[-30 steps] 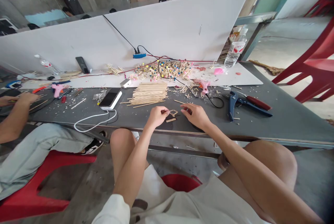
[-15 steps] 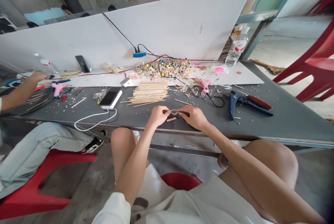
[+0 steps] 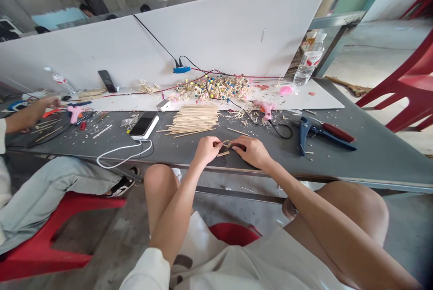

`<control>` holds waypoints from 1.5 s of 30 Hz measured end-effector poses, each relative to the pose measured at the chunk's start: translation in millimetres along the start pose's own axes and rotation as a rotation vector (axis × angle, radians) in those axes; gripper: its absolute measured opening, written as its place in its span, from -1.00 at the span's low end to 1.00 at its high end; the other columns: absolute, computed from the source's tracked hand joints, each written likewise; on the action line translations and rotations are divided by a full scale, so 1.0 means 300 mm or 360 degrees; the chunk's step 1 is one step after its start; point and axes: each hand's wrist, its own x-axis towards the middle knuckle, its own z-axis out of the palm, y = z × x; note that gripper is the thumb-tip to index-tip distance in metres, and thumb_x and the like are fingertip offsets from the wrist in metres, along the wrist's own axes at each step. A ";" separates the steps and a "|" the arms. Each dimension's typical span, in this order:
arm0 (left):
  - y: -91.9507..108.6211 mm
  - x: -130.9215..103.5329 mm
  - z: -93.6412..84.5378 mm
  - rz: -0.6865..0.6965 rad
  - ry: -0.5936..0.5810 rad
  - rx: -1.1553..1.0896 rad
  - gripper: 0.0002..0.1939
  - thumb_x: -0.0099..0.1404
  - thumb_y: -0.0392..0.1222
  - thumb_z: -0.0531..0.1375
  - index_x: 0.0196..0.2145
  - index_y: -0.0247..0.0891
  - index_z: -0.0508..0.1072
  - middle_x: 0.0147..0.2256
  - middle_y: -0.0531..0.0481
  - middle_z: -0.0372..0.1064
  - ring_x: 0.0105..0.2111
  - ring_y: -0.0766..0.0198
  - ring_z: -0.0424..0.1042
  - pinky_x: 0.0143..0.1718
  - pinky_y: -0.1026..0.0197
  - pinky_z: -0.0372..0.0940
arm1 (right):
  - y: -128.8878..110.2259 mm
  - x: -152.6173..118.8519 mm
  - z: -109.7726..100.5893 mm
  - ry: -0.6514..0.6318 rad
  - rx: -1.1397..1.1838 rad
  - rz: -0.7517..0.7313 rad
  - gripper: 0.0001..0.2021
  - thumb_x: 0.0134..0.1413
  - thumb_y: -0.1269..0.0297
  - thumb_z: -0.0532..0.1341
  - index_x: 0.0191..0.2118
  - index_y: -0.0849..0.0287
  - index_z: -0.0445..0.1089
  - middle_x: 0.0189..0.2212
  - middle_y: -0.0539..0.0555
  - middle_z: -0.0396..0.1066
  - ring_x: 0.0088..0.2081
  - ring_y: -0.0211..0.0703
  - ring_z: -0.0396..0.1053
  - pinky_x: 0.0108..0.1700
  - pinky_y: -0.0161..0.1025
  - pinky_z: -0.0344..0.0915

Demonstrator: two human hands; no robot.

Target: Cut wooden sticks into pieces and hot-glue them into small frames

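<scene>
Near the table's front edge, my left hand (image 3: 207, 149) and my right hand (image 3: 252, 149) pinch a small frame of short wooden sticks (image 3: 228, 144) from its two sides. Fingertips cover its ends, so its full shape is hard to make out. Just below it, a few short cut sticks (image 3: 223, 154) lie on the grey tabletop. Beyond my hands a single stick (image 3: 238, 132) lies loose, and a row of long wooden sticks (image 3: 194, 118) is spread side by side to its left.
A pink glue gun (image 3: 266, 108) and blue cutters (image 3: 304, 136) lie to the right. Behind is a heap of sticks with coloured balls (image 3: 216, 88). A phone on a white power bank (image 3: 145, 125) sits left. A co-worker's hand (image 3: 50, 102) works at far left.
The small stick frame has turned slightly between my fingers; both hands stay nearly in place. At far left the co-worker's hand has shifted a little, and a person behind the board has raised their head.
</scene>
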 end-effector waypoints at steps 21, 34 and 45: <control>0.002 -0.010 0.041 0.0006 0.0208 0.0087 -0.87 0.25 -0.32 0.23 -0.30 -0.24 0.60 -0.31 -0.08 0.52 -0.34 0.24 0.46 -0.24 0.24 0.30 | -0.021 -0.012 -0.003 -0.0053 -0.0135 -0.0037 -0.68 0.19 0.38 0.16 -0.01 -0.02 0.53 -0.12 0.03 0.50 -0.25 -0.16 0.45 -0.24 -0.27 0.31; 0.034 -0.018 0.064 0.0094 0.0189 0.0039 -0.91 0.26 -0.22 0.28 -0.29 -0.22 0.60 -0.33 -0.04 0.51 -0.38 0.27 0.44 -0.32 0.27 0.27 | -0.019 -0.009 -0.018 -0.0108 -0.0058 -0.0080 -0.59 0.15 0.52 0.08 -0.03 0.00 0.54 -0.15 0.04 0.51 -0.21 -0.15 0.46 -0.19 -0.28 0.32; 0.011 -0.019 0.011 0.0055 0.0275 0.0027 -0.86 0.27 -0.34 0.21 -0.31 -0.24 0.59 -0.33 -0.07 0.53 -0.35 0.24 0.47 -0.25 0.24 0.31 | 0.030 0.002 -0.068 0.0165 -0.0060 0.0079 -0.70 0.17 0.40 0.10 -0.12 0.11 0.57 -0.27 0.10 0.54 -0.36 -0.14 0.43 -0.29 -0.24 0.29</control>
